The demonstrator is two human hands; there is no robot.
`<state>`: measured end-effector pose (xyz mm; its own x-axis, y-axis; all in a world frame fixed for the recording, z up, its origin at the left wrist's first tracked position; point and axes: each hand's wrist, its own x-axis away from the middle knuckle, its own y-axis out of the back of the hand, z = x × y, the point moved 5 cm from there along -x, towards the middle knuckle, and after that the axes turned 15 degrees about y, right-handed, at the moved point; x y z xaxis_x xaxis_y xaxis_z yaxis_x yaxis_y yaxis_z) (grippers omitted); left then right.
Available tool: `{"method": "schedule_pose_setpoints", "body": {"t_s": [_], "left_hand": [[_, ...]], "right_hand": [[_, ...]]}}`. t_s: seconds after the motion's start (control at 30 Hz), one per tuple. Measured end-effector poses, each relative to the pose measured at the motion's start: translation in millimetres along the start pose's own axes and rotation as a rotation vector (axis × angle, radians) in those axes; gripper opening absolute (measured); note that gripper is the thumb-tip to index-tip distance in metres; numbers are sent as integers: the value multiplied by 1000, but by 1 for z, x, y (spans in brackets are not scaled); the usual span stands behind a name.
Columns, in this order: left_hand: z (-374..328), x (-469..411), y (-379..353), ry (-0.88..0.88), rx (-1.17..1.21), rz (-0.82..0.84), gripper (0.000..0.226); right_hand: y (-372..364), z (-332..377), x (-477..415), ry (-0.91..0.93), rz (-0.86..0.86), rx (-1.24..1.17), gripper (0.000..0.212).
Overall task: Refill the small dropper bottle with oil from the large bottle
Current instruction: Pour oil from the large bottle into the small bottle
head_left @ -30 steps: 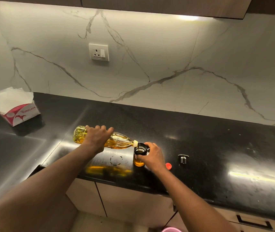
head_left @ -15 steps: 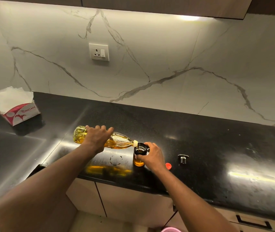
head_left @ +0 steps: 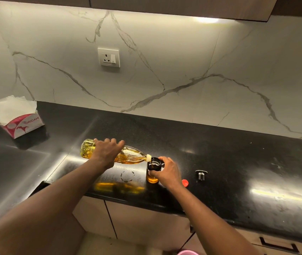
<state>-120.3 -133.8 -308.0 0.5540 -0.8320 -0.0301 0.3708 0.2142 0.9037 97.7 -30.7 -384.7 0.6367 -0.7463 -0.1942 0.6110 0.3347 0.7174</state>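
Left hand [head_left: 107,153] grips the large bottle [head_left: 131,155], held nearly horizontal above the black countertop [head_left: 238,172], with its mouth at the opening of the small dropper bottle [head_left: 152,178]. Right hand [head_left: 168,172] curls around the small dropper bottle, which stands upright near the front edge. A red cap [head_left: 185,182] and a dark dropper cap [head_left: 201,174] lie just to its right; a tissue box [head_left: 23,124] sits far left.
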Motion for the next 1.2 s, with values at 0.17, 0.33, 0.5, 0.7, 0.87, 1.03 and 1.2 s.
{"method": "schedule_pose_setpoints", "body": {"t_s": [0.17, 0.33, 0.5, 0.7, 0.87, 1.03, 1.2], "left_hand": [[0, 0, -1, 2, 1, 1, 79], [0, 1, -1, 5, 14, 3, 78], [0, 2, -1, 5, 20, -6, 77], [0, 3, -3, 7, 22, 8, 78], [-1, 4, -6, 17, 32, 29, 79], [0, 5, -8, 17, 38, 34, 79], [-1, 4, -7, 11, 34, 32, 80]], "right_hand": [[0, 0, 0, -1, 6, 1, 61], [0, 0, 0, 5, 10, -1, 61], [-1, -1, 0, 6, -1, -7, 60], [-2, -2, 0, 13, -1, -7, 60], [-1, -2, -1, 13, -9, -3, 59], [-2, -3, -1, 18, -5, 9, 60], [-2, -3, -1, 18, -6, 7, 58]]}}
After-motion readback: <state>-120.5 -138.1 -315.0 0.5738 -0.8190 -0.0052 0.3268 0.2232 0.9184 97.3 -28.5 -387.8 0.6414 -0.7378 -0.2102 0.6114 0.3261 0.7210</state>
